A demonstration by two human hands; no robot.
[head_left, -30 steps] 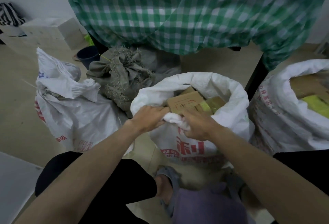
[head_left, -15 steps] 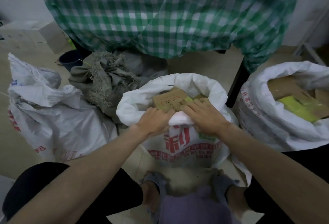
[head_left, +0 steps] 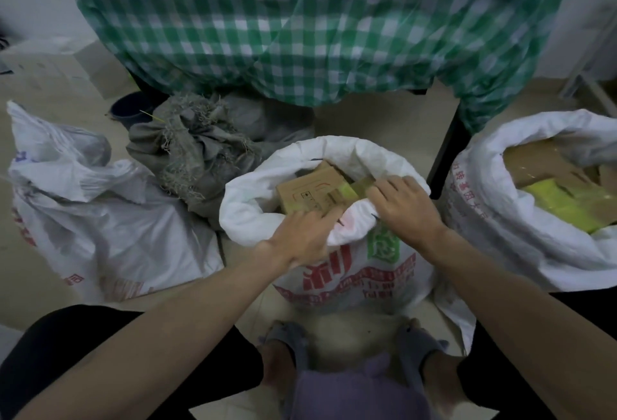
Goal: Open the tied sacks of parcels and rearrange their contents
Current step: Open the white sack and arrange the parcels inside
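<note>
The middle sack (head_left: 350,269) stands open on the floor between the person's feet, its white rim rolled down into a thick collar. A second ago both hands were bunched together on the near edge of that collar, gripping the fabric. Now they have parted. The left hand (head_left: 300,236) still rests on the near rim with its fingers curled over the rolled cloth, pinching it down. The right hand (head_left: 404,209) has left the cloth and moved up and to the right, and lies with fairly straight fingers on the parcels inside, fingertips touching a small brown and yellow-green box (head_left: 357,187). Whether the thumb has hooked under that box cannot be told.

Beside it, toward the left of the sack's mouth, sits a larger cardboard box (head_left: 310,194) with printed marks, more exposed than before because the collar sits lower.

This shift suggests the opening of this sack is finished and the person is turning to the contents, probably about to lift or shift a parcel while the left hand steadies the rim.

To the right another white sack (head_left: 500,252) already stands open, showing cardboard and a yellow-green parcel. To the left a white sack (head_left: 100,236) looks closed at its bunched top, and a grey frayed sack (head_left: 200,152) behind it is knotted, so more untying likely remains. A green checked cloth (head_left: 300,25) hangs over the tabletop at the far side.
</note>
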